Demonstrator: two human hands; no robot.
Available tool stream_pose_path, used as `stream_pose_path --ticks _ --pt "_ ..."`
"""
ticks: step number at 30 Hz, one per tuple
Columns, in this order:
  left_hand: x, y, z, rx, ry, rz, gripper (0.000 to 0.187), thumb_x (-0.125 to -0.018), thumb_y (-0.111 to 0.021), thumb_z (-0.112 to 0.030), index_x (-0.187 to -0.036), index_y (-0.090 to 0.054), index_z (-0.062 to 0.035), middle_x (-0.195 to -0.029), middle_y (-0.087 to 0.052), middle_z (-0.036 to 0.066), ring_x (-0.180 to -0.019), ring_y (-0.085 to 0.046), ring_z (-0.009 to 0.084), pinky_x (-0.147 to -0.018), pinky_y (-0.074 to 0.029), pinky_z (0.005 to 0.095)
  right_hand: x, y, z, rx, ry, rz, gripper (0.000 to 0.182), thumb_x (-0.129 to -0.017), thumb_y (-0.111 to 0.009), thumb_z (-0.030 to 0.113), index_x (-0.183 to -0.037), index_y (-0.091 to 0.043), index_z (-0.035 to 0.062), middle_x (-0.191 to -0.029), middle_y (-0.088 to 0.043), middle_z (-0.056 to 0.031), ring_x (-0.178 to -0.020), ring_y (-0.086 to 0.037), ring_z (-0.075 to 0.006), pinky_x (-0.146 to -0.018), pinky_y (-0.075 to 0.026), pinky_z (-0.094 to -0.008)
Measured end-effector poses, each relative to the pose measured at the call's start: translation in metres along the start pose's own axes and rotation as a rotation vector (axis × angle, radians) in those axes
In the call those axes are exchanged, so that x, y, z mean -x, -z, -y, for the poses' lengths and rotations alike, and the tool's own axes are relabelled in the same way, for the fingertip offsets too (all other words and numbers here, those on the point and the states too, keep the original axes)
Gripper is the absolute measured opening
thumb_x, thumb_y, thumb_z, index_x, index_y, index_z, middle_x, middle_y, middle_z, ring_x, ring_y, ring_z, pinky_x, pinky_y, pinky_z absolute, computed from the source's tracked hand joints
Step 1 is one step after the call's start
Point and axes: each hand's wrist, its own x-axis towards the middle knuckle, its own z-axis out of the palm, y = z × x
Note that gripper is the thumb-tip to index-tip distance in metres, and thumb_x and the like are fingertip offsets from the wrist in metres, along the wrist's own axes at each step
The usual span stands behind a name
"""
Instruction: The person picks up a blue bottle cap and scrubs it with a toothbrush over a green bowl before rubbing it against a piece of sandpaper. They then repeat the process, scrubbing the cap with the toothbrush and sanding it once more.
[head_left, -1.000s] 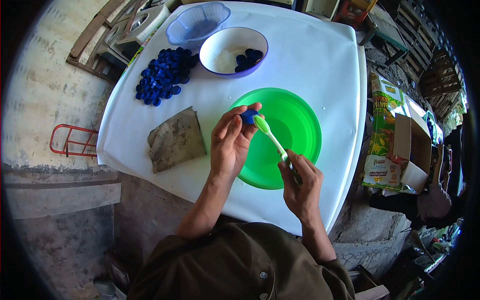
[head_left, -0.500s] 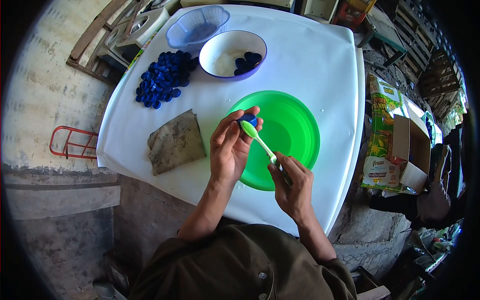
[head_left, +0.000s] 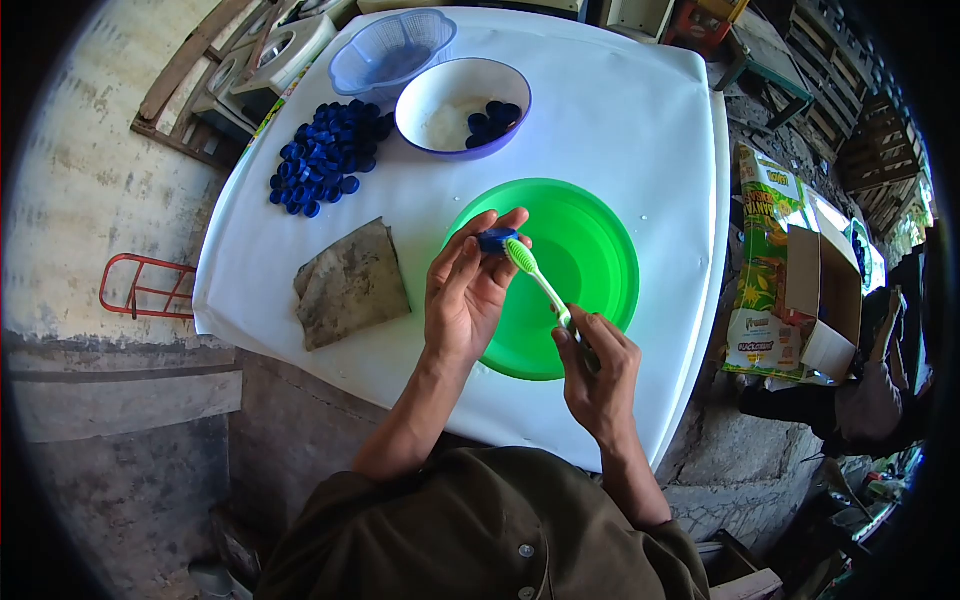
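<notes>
My left hand point(head_left: 465, 290) pinches a small blue bottle cap point(head_left: 495, 240) between its fingertips, above the near-left rim of a green basin point(head_left: 600, 270). My right hand point(head_left: 600, 375) grips the handle of a green toothbrush point(head_left: 535, 277), whose bristle head rests against the cap. A pile of blue caps point(head_left: 325, 155) lies on the white table point(head_left: 620, 110) at the far left. A white bowl with a purple rim point(head_left: 440, 100) holds a few more caps.
A pale blue plastic basket point(head_left: 390, 50) stands behind the bowl. A dirty grey cloth point(head_left: 350, 283) lies left of my left hand. A green printed carton and open cardboard box point(head_left: 790, 280) sit off the table's right edge. A red metal frame point(head_left: 140, 285) is at the left.
The toothbrush head slid left along the cap, then back to the right. My right hand shifted with it. My left hand keeps the cap in nearly the same place.
</notes>
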Motion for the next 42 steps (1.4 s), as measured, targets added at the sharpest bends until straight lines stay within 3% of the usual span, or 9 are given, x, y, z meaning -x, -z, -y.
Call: stream_pose_path --ticks 7,12,16,19,24,27,28,32,42 --pt "-0.003 0.002 0.004 -0.022 -0.006 0.035 0.034 -0.102 -0.057 -0.015 -0.132 -0.057 0.0008 -0.137 -0.054 0.028 -0.115 -0.064 0.0244 -0.102 -0.052 0.0331 0.0 -0.004 -0.006 -0.039 0.012 -0.021 0.022 -0.088 -0.069 -0.001 -0.109 -0.068 -0.0031 -0.079 -0.065 -0.0169 -0.062 -0.063 -0.0304 -0.056 -0.049 -0.0362" --pt "-0.006 -0.001 0.014 -0.123 0.07 0.099 0.041 -0.105 -0.051 -0.028 -0.134 -0.054 0.0009 -0.135 -0.057 0.024 -0.12 -0.06 0.0255 -0.105 -0.046 0.0394 -0.006 -0.002 -0.01 -0.044 -0.024 -0.041 0.02 -0.089 -0.069 0.001 -0.108 -0.068 -0.0037 -0.079 -0.066 -0.017 -0.061 -0.064 -0.0283 -0.056 -0.049 -0.0353" --pt "-0.01 0.0 0.016 0.031 0.121 0.034 0.045 -0.105 -0.05 -0.027 -0.138 -0.049 0.0029 -0.139 -0.052 0.026 -0.121 -0.055 0.0246 -0.106 -0.043 0.0385 0.0 -0.004 -0.011 -0.06 -0.048 -0.05 0.02 -0.089 -0.069 0.002 -0.108 -0.068 -0.0042 -0.079 -0.066 -0.0166 -0.062 -0.064 -0.0278 -0.057 -0.049 -0.0352" --pt "-0.017 0.0 0.015 0.03 0.111 0.06 0.043 -0.105 -0.052 -0.028 -0.135 -0.053 0.0026 -0.135 -0.058 0.023 -0.126 -0.056 0.0254 -0.104 -0.045 0.0366 -0.003 0.001 -0.014 -0.02 -0.047 -0.057 0.019 -0.09 -0.069 0.002 -0.108 -0.068 -0.0045 -0.079 -0.066 -0.0168 -0.062 -0.064 -0.0277 -0.057 -0.049 -0.0348" --pt "-0.032 -0.002 0.029 0.173 0.174 0.058 0.042 -0.103 -0.056 -0.026 -0.133 -0.054 0.0035 -0.129 -0.059 0.018 -0.112 -0.061 0.0234 -0.098 -0.05 0.0352 -0.01 -0.001 -0.012 -0.074 -0.083 -0.073 0.018 -0.091 -0.068 0.002 -0.107 -0.068 -0.0053 -0.08 -0.067 -0.0178 -0.063 -0.065 -0.0273 -0.057 -0.049 -0.0336" --pt "-0.045 0.003 0.027 0.235 0.158 0.096 0.043 -0.102 -0.056 -0.023 -0.136 -0.049 0.0028 -0.127 -0.055 0.018 -0.109 -0.052 0.0267 -0.097 -0.047 0.036 -0.005 -0.004 -0.021 -0.061 -0.026 -0.126 0.018 -0.091 -0.068 0.002 -0.107 -0.068 -0.0054 -0.08 -0.067 -0.0177 -0.063 -0.065 -0.0271 -0.057 -0.049 -0.0334" --pt "-0.046 0.007 0.026 0.239 0.152 0.104 0.038 -0.102 -0.056 -0.021 -0.133 -0.052 0.0004 -0.127 -0.056 0.019 -0.113 -0.055 0.0287 -0.1 -0.049 0.0385 -0.006 -0.002 -0.022 -0.044 -0.041 -0.126 0.018 -0.091 -0.068 0.003 -0.107 -0.068 -0.0055 -0.08 -0.067 -0.0176 -0.063 -0.065 -0.027 -0.057 -0.049 -0.0335" --pt "-0.045 0.008 0.032 0.045 0.116 0.0 0.034 -0.103 -0.056 -0.021 -0.13 -0.054 -0.0002 -0.126 -0.058 0.02 -0.112 -0.06 0.0296 -0.102 -0.05 0.0401 -0.009 0.005 -0.019 -0.023 -0.069 -0.116 0.018 -0.091 -0.068 0.003 -0.107 -0.068 -0.0057 -0.079 -0.067 -0.0175 -0.062 -0.065 -0.0267 -0.057 -0.049 -0.0336" --pt "-0.043 -0.001 0.027 -0.108 0.087 -0.016 0.031 -0.102 -0.059 -0.017 -0.127 -0.058 0.0009 -0.124 -0.063 0.02 -0.109 -0.064 0.0215 -0.101 -0.052 0.0351 -0.014 -0.016 -0.031 -0.051 -0.069 -0.187 0.018 -0.092 -0.068 0.004 -0.106 -0.068 -0.0059 -0.079 -0.066 -0.0186 -0.061 -0.063 -0.0255 -0.057 -0.048 -0.0343"
